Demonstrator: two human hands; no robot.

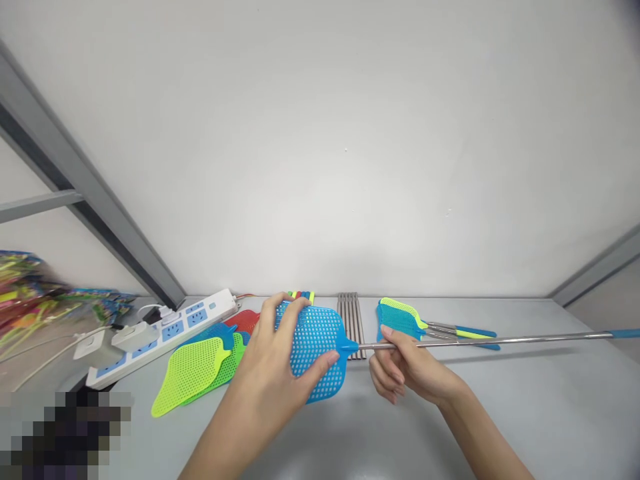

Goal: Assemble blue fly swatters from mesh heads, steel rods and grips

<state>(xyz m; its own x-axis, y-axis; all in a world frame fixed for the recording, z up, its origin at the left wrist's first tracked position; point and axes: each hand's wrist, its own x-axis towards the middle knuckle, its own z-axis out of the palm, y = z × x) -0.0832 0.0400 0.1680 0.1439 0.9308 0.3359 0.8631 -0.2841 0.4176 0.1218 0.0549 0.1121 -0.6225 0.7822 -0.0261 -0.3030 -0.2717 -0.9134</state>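
Observation:
A blue fly swatter with a square-holed head and a long, drawn-out metal rod lies across my view, raised over the table. My left hand grips the swatter's head, fingers over its far edge and thumb on its face. My right hand pinches the metal rod close to the head. The rod runs far to the right and ends in a blue handle. Behind my right hand lie assembled swatters in yellow and blue, with short rods and coloured handles.
Loose swatter heads in yellow, green, blue and red lie at the left. Several metal rods and coloured handles rest by the wall. A power strip with plugs stands beside colourful packages. The grey table meets a white wall.

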